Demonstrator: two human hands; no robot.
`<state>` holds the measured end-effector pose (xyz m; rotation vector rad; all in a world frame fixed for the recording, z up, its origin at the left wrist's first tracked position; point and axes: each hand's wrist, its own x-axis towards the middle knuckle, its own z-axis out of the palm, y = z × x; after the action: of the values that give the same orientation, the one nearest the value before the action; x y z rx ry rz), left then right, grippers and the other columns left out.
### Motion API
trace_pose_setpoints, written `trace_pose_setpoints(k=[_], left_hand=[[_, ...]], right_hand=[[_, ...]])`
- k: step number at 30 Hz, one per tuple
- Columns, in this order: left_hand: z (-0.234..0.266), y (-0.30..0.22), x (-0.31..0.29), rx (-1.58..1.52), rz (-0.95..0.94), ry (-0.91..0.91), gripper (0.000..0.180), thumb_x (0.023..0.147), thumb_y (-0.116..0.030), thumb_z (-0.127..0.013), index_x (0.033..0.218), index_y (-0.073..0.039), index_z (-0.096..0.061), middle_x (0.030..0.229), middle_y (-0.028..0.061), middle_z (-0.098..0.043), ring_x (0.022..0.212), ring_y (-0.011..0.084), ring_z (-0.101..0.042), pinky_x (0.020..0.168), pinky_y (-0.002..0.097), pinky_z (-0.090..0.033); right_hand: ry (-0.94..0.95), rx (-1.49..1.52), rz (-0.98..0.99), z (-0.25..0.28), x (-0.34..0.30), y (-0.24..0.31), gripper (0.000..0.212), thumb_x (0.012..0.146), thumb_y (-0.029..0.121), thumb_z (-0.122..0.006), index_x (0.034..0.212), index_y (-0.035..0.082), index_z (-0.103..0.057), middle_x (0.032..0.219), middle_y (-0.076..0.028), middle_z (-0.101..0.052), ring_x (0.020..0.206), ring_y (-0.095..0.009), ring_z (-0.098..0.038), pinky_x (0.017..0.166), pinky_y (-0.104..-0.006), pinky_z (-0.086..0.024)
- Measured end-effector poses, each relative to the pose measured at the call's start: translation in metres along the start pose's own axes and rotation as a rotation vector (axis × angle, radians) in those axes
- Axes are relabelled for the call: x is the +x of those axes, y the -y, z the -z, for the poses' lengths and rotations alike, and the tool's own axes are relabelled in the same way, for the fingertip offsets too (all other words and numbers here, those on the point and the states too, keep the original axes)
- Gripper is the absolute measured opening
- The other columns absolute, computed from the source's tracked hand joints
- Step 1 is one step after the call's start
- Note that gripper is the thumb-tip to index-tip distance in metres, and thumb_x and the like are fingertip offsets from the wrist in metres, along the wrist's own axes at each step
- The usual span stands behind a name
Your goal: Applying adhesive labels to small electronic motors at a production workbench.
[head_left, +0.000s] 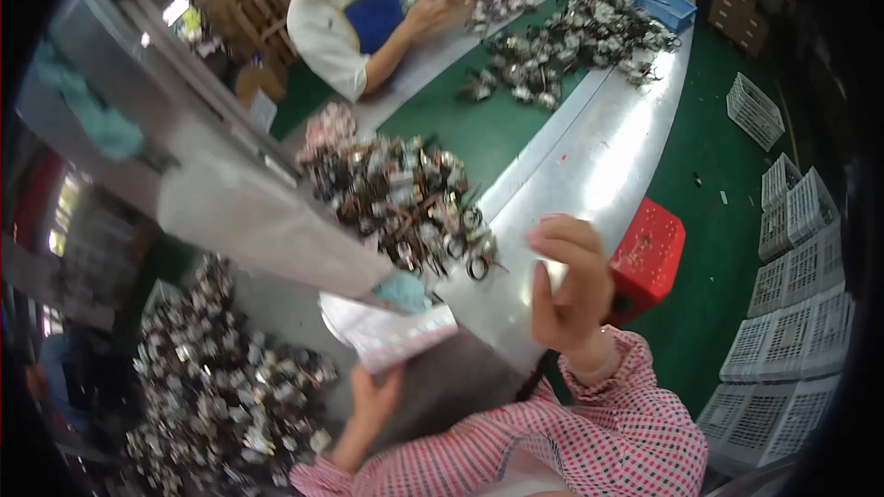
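My left hand [370, 400] has its fingers at the lower edge of a folded white sheet [405, 340] with a faint pink pattern, gripping it. The sheet lies against the bottom end of a slanting pale post [276, 212], where a light-blue piece [402, 292] shows. Over the metal tabletop, my right hand [573, 281] is raised with thumb and curled fingers apart. No thing shows between them, though motion softens the fingers. Ahead of the left hand lies a heap of small metal parts with dark wires [396, 189].
A second heap of parts [221, 387] lies at left. Across the table, a person [354, 18] handles a small thing beside more parts [589, 32] and a blue tray [661, 5]. A red stool [650, 253] stands at right, near white plastic crates [783, 331].
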<state>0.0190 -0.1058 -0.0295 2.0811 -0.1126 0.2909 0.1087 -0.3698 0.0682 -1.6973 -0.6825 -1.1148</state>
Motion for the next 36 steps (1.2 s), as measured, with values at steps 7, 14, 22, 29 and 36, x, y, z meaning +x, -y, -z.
trace_pose_setpoints(k=[7, 14, 22, 29, 36], left_hand=[[0.017, -0.002, 0.026, -0.228, 0.058, -0.046, 0.020, 0.077, 0.001, -0.061, 0.096, 0.002, -0.060, 0.090, 0.0092, -0.064, 0.085, 0.0158, -0.059, 0.076, 0.0283, -0.045], [0.017, -0.011, 0.021, -0.042, -0.114, 0.079, 0.026, 0.073, 0.001, -0.061, 0.099, 0.002, -0.057, 0.098, 0.0162, -0.060, 0.091, 0.0245, -0.059, 0.081, 0.0315, -0.044], [0.015, -0.037, 0.009, 0.075, -0.275, 0.227, 0.023, 0.072, 0.003, -0.060, 0.094, 0.001, -0.052, 0.083, 0.0161, -0.054, 0.073, 0.0308, -0.054, 0.065, 0.0340, -0.044], [0.009, -0.039, 0.017, 0.127, -0.294, 0.272, 0.015, 0.075, 0.003, -0.057, 0.089, -0.001, -0.055, 0.079, 0.0113, -0.055, 0.070, 0.0232, -0.054, 0.063, 0.0295, -0.043], [0.003, -0.032, 0.014, 0.152, -0.190, 0.212, 0.010, 0.076, 0.000, -0.059, 0.083, 0.000, -0.052, 0.071, 0.0135, -0.051, 0.062, 0.0290, -0.051, 0.056, 0.0322, -0.041]], right_hand=[[0.275, 0.132, -0.178, -0.046, -0.026, 0.008, 0.038, 0.070, -0.003, -0.059, 0.107, -0.003, -0.051, 0.101, -0.018, -0.054, 0.088, -0.031, -0.054, 0.076, -0.0345, -0.045], [0.365, 0.109, -0.161, -0.040, -0.032, 0.025, 0.040, 0.069, 0.009, -0.066, 0.106, 0.000, -0.054, 0.101, -0.015, -0.054, 0.088, -0.031, -0.053, 0.076, -0.0374, -0.044], [0.328, 0.048, -0.226, -0.028, -0.047, 0.044, 0.030, 0.069, 0.008, -0.068, 0.098, 0.003, -0.058, 0.091, -0.009, -0.057, 0.079, -0.026, -0.056, 0.070, -0.0351, -0.043], [0.528, 0.193, -0.201, -0.037, -0.058, 0.041, 0.018, 0.073, 0.014, -0.065, 0.089, 0.006, -0.062, 0.084, -0.004, -0.059, 0.077, -0.021, -0.057, 0.071, -0.0337, -0.042], [0.604, 0.142, -0.161, -0.044, -0.059, 0.040, 0.019, 0.075, 0.018, -0.064, 0.087, 0.004, -0.061, 0.085, -0.005, -0.059, 0.079, -0.021, -0.056, 0.071, -0.0333, -0.043]])
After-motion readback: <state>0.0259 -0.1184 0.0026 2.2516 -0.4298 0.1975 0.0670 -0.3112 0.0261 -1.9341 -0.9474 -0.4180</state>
